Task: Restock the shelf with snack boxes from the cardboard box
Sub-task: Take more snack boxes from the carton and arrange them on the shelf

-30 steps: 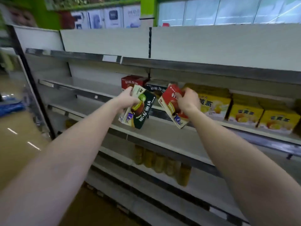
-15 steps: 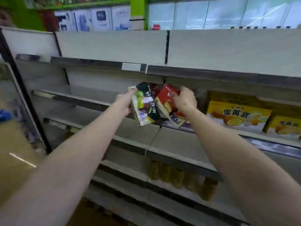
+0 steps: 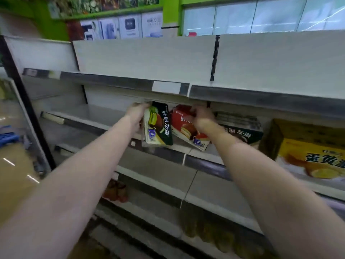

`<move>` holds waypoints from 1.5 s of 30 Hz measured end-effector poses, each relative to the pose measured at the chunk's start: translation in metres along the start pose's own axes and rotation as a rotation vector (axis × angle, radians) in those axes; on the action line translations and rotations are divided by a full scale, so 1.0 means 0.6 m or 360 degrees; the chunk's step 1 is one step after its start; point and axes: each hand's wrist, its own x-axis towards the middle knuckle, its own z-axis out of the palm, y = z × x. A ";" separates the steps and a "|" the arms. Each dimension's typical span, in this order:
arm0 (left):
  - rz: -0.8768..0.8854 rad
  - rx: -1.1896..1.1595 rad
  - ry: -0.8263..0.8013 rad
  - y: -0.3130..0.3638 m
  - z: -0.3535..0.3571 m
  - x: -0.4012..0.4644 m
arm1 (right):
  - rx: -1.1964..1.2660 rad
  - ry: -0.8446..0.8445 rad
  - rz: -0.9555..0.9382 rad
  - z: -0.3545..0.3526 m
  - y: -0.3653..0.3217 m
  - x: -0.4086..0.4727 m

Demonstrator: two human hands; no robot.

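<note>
Your two bare arms reach forward over the lower shelves. Your left hand (image 3: 137,114) grips a dark green snack box (image 3: 158,126), held nearly upright at the shelf (image 3: 168,156) edge. Just beside it, your right hand (image 3: 202,118) grips a red snack box (image 3: 186,128), tilted. Further right on the shelf sit a dark box (image 3: 240,135) and a yellow box (image 3: 308,152).

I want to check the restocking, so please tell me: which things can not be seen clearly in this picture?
Head view only:
- The cardboard box: out of frame.
- Left hand fingers: behind the green snack box.
- Red snack box: top corner covered by the right hand.
- Dark box on the shelf: partly behind the right forearm.
- Yellow box: cut by the right edge.
- Bottles low down: blurred.
</note>
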 end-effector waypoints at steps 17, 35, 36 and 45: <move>-0.0059 0.0018 -0.0211 -0.027 -0.035 0.120 | -0.1118 0.0197 -0.0047 0.115 -0.015 0.105; -0.0450 -0.0686 -0.1053 -0.056 0.044 0.051 | -0.0516 0.0606 0.0427 0.034 -0.012 -0.049; -0.0477 -0.0702 -0.1083 -0.057 0.061 0.032 | -0.0530 0.0632 0.0547 0.023 -0.006 -0.066; -0.0399 -0.0306 -0.1339 -0.081 0.172 -0.096 | -0.0320 0.0985 0.0965 -0.077 0.069 -0.197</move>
